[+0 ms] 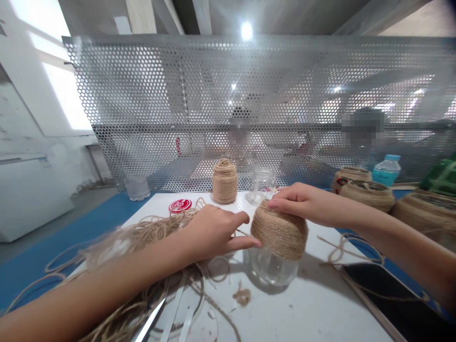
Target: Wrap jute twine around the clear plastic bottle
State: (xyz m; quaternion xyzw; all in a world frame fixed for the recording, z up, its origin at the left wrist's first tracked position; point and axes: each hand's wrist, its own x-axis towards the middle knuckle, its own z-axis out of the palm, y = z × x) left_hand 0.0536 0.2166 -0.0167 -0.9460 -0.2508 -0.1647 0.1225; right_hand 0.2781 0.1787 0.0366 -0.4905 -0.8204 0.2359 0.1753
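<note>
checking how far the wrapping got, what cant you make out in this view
Head view:
Glass jar under the twine wrap: upper part covered by the twine.
Metal strip: cut off by the bottom edge, partly behind the left forearm.
Black slab: cut off by the bottom edge, kind unclear.
Print on the red disc: too small to read.
People behind the perforated metal screen: blurred by the mesh.

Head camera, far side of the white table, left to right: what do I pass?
Red round lid, tan twine-wrapped jar, clear glass jar, twine-wrapped round vessel, clear plastic bottle with blue cap.
</note>
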